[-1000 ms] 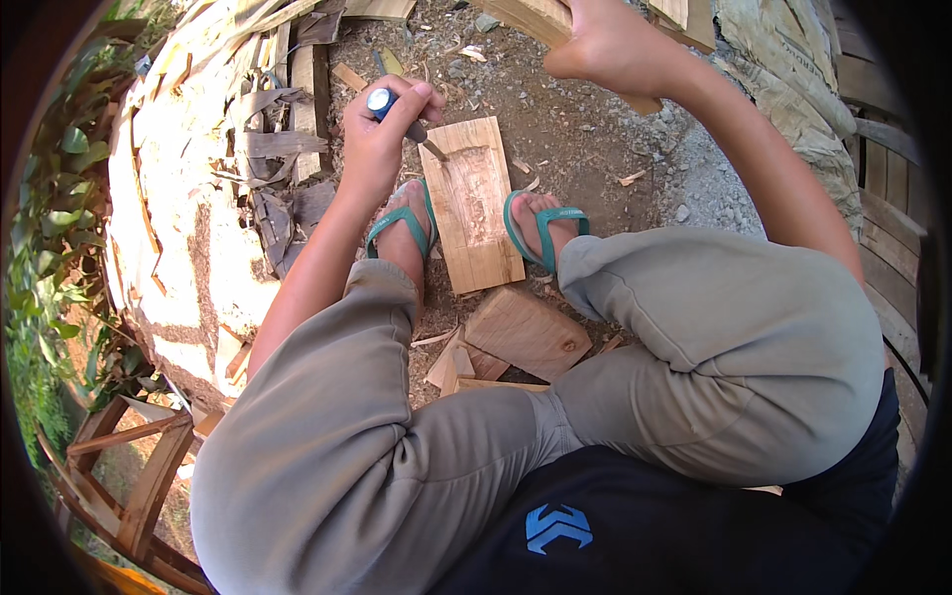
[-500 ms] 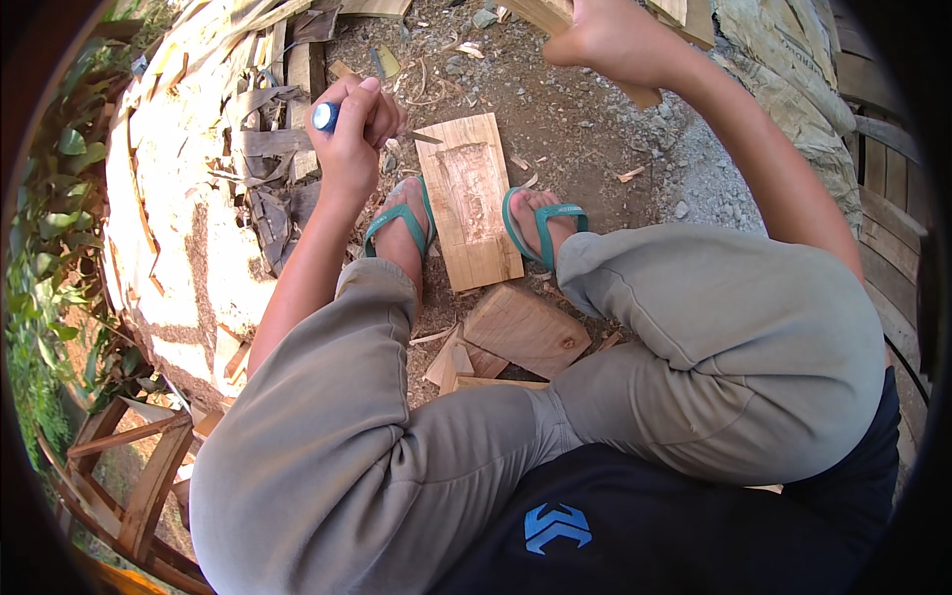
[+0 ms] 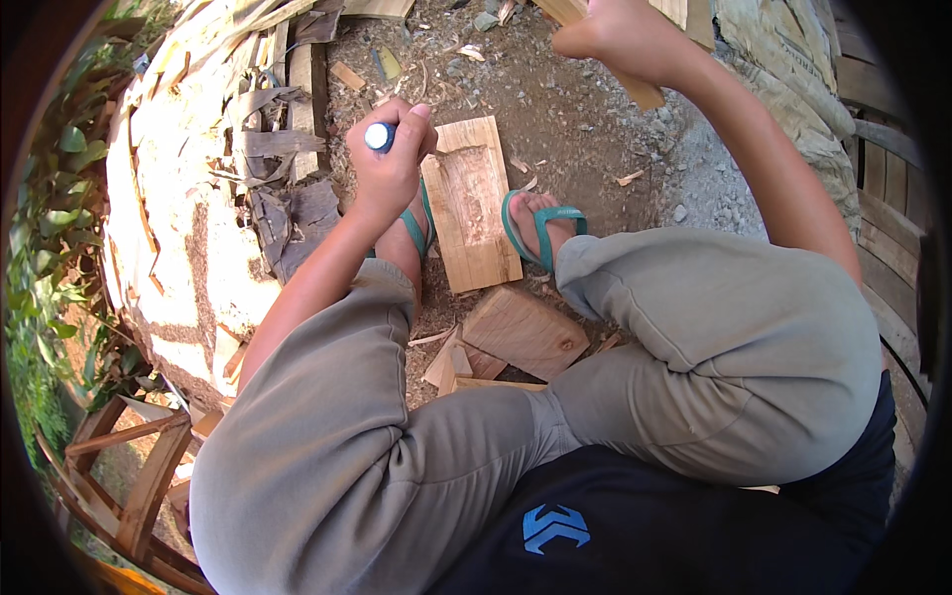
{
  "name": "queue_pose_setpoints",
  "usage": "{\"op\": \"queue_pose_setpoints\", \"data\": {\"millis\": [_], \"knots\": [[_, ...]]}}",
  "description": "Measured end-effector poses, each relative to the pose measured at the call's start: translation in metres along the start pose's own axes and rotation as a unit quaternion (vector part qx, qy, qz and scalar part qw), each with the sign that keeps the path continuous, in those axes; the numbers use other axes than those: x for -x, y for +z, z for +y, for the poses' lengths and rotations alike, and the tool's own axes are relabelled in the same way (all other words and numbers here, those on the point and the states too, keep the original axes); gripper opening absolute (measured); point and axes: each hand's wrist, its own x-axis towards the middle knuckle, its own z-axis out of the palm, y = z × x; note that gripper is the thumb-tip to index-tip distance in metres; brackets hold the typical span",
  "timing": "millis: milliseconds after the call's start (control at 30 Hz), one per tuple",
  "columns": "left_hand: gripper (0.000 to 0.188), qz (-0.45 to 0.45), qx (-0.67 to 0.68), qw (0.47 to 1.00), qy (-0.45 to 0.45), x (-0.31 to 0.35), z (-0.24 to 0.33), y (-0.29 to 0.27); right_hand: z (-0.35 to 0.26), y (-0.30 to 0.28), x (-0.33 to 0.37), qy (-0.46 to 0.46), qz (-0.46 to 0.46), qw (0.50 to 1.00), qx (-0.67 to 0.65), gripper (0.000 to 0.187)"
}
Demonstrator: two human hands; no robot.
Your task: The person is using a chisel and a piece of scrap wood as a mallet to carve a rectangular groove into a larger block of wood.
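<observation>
My left hand [image 3: 393,164] is closed around the blue, white-ended handle of a chisel [image 3: 379,137]. That hand sits beside the upper left corner of a pale wooden board [image 3: 481,263], and the blade is hidden behind my fingers. A shallow rectangular recess with a rough floor is cut into the board's middle. The board lies on the ground between my feet, which wear green flip-flops [image 3: 543,230]. Raised at the upper right, my right hand [image 3: 625,42] grips a wooden stick [image 3: 643,93]; part of it is covered by my hand.
Below the board lies a thick wood block [image 3: 524,332] with smaller offcuts around it. Wood chips and gravel [image 3: 706,183] are scattered over the dirt. Rough wood strips [image 3: 305,79] line the left side, and a pale sack [image 3: 783,89] stands at the upper right.
My left hand has moved right and slightly down with the chisel, toward the board's corner, and its blade has gone out of sight. My right hand with the stick has shifted slightly.
</observation>
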Motion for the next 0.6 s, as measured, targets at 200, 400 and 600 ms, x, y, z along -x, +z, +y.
{"op": "queue_pose_setpoints", "data": {"millis": [200,400,600], "knots": [[0.031,-0.03,-0.102,0.994,0.004,0.003,-0.003,0.004,-0.037,-0.046,0.027,-0.131,0.027,0.973,0.187,0.05],[0.018,-0.025,-0.144,0.989,0.009,-0.005,-0.001,0.005,-0.073,-0.036,0.08,-0.07,-0.007,0.975,0.211,0.05],[0.024,0.015,-0.205,0.978,0.03,-0.011,-0.018,0.001,-0.081,-0.036,0.09,-0.044,-0.061,0.931,0.358,0.046]]}}
